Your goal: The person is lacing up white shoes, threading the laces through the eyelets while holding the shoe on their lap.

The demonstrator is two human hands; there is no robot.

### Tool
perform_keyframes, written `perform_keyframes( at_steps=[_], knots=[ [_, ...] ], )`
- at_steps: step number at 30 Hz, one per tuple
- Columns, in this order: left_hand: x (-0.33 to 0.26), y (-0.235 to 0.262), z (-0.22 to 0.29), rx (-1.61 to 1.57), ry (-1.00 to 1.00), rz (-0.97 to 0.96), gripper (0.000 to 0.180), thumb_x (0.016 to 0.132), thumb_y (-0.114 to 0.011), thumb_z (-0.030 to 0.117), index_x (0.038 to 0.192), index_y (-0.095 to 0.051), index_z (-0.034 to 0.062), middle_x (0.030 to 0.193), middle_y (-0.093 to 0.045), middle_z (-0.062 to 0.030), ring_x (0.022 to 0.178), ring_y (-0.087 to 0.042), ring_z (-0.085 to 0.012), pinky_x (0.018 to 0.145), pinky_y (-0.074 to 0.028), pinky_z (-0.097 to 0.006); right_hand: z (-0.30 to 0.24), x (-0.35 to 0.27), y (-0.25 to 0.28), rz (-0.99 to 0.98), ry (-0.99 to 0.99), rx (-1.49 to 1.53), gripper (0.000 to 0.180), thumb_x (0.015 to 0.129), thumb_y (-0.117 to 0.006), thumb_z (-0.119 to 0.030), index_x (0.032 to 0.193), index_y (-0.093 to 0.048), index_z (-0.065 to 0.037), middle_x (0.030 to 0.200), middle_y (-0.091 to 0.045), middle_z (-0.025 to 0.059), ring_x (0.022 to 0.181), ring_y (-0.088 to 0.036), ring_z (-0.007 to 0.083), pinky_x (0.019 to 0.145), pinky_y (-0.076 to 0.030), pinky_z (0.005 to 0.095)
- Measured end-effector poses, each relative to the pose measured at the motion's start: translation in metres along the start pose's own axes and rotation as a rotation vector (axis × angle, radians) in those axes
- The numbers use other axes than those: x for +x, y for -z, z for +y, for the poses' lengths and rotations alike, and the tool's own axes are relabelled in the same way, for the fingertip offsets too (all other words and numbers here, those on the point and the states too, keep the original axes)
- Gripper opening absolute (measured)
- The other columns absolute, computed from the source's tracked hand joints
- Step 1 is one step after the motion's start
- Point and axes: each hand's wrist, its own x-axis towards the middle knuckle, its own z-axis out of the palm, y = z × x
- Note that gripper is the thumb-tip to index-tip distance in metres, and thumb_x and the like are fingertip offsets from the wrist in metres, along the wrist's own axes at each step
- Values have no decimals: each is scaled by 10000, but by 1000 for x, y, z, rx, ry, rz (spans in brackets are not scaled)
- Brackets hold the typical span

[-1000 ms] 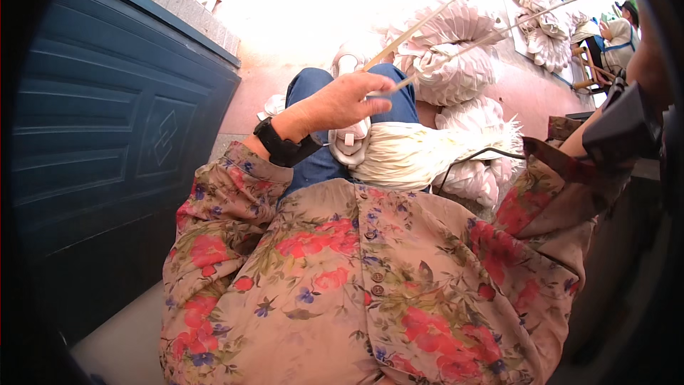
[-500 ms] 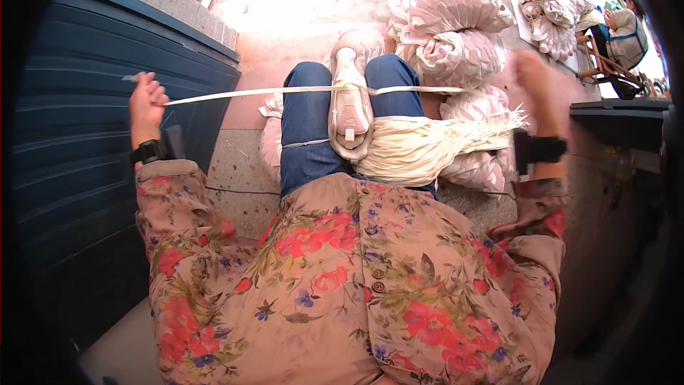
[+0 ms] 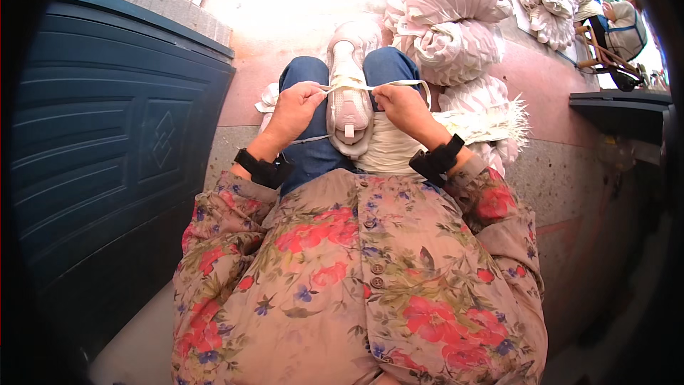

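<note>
A pale pink and white sneaker (image 3: 349, 115) is held between my knees, its heel toward me. My left hand (image 3: 294, 111) pinches a flat cream shoelace (image 3: 407, 83) at the sneaker's left side. On the other side, my right hand (image 3: 407, 110) grips the same lace close to the upper, and a length loops off to the right. The lace runs across the sneaker's opening. Under my right forearm lies a bundle of cream laces (image 3: 476, 128) on my thigh, its frayed-looking ends spread to the right.
Large coils of pale shoes (image 3: 456, 50) stand on the floor ahead right, with more shoes (image 3: 545, 18) farther off. A dark blue panelled door (image 3: 128, 121) flanks my left. At far right are a dark ledge (image 3: 616, 105) and a seated person (image 3: 627, 28).
Both hands have come inward from wide apart to beside the sneaker. The lace, stretched straight out to both sides before, is now gathered short between them with a slack loop.
</note>
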Motion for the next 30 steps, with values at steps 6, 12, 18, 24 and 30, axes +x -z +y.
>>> perform_keyframes(
  at_steps=[6, 12, 18, 24, 30],
  knots=[
    [-6, -4, -9, 57, 283, -26, 185, 823, -527, 111, 862, -606, -52, 771, -622, -52, 674, -549, -123, 618, -437, -255, 3, 9, 24, 223, -47, 293, 246, 817, -464, -86, 1031, -552, 1, 779, -635, 135, 735, -616, 219, 675, -461, 287],
    [-4, -12, -18, 247, 87, 112, 215, 799, -529, 149, 799, -605, -52, 673, -605, -140, 634, -584, -174, 595, -439, -295, 2, -11, 46, -38, -263, 114, 202, 818, -506, -135, 900, -598, 26, 722, -627, 106, 666, -596, 146, 641, -450, 265],
    [0, -17, -21, 291, 11, 158, 197, 790, -529, 139, 781, -602, -44, 678, -589, -184, 636, -596, -257, 596, -445, -327, -2, -12, 22, 58, -133, 217, 151, 795, -545, -126, 827, -607, 8, 717, -614, 121, 656, -592, 201, 615, -448, 294],
    [2, -25, -17, 368, 31, 242, 191, 792, -535, 147, 778, -603, -31, 671, -587, -188, 628, -596, -262, 586, -447, -340, 3, 3, -8, 263, 100, -204, 116, 779, -520, -123, 735, -607, -59, 782, -566, 98, 805, -512, 304, 683, -402, 413],
    [5, -32, -14, 316, 135, 304, 215, 807, -532, 163, 805, -610, -37, 667, -596, -181, 627, -597, -250, 592, -448, -345, 0, 9, -20, 338, 83, -323, 101, 763, -539, -145, 716, -614, -98, 795, -558, 58, 835, -503, 272, 677, -378, 409]
  ],
)
